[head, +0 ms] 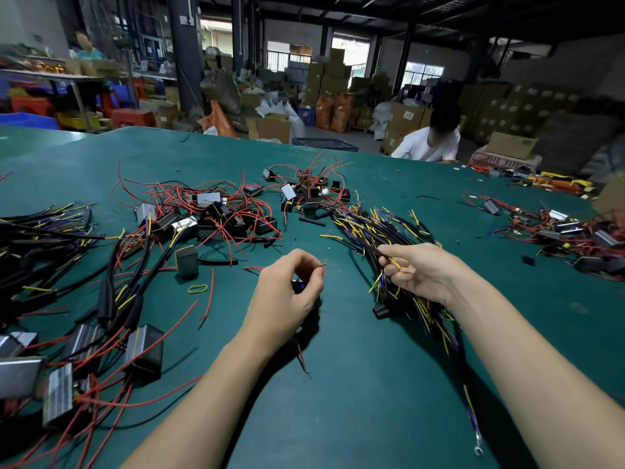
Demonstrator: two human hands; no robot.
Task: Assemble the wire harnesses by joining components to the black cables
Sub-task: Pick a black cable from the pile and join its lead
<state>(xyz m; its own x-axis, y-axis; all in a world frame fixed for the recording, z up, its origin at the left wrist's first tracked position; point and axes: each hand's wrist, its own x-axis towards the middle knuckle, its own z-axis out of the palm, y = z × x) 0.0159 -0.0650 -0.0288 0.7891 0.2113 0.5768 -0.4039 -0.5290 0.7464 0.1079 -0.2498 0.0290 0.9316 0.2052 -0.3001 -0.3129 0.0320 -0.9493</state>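
Head view of a green table with both forearms reaching in from the lower edge. The left hand has its fingers curled round a small black part, largely hidden by the palm, and pinches the bared tip of a red wire between thumb and forefinger. A second red lead trails from under this hand toward the viewer. The right hand grips a black cable with yellow and purple cores, pulled from the cable bundle that lies just beyond and beneath it. The two hands are near each other but apart; wire tip and cable end do not touch.

Surroundings: beyond the left hand, a heap of black modules tangled in red wire; a further cluster lies behind it. One black box stands alone beside a yellow rubber band. At left, finished harnesses with silver-faced boxes spread to the table edge. At right, another pile of parts lies well apart. A ring terminal ends a cable under the right forearm. Past the table, a person in white bends among stacked cartons.
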